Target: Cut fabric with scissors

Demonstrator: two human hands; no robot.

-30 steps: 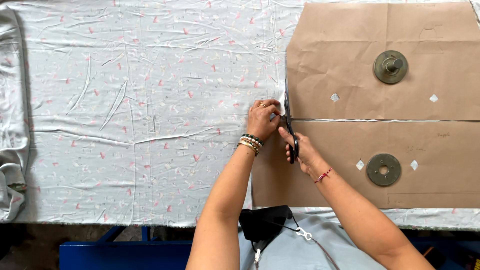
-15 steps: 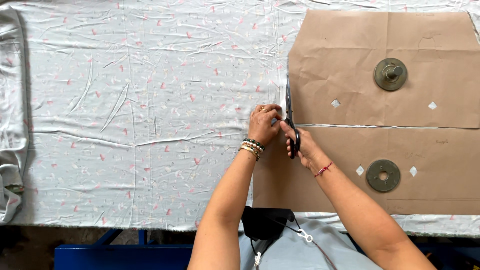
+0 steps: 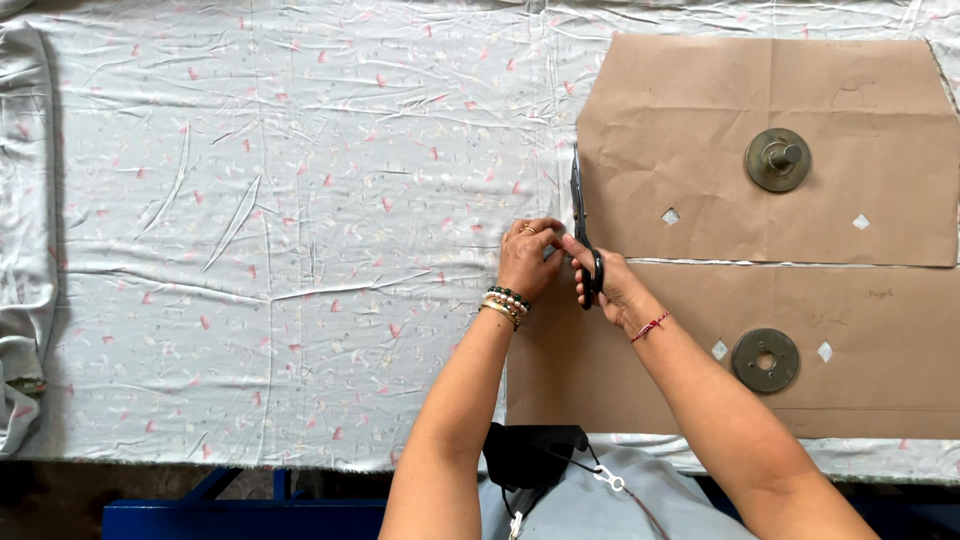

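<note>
My right hand [image 3: 612,285] has its fingers clamped on the scissors [image 3: 583,235], blades along the brown paper pattern's [image 3: 760,220] left edge; my left hand [image 3: 527,258] pinches the printed fabric [image 3: 300,230] beside them; beyond, a round metal weight [image 3: 777,159] sits on the pattern.

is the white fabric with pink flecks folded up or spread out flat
Spread flat: the white pink-flecked fabric covers the table in one wrinkled layer, running under the brown paper pattern pieces.
</note>
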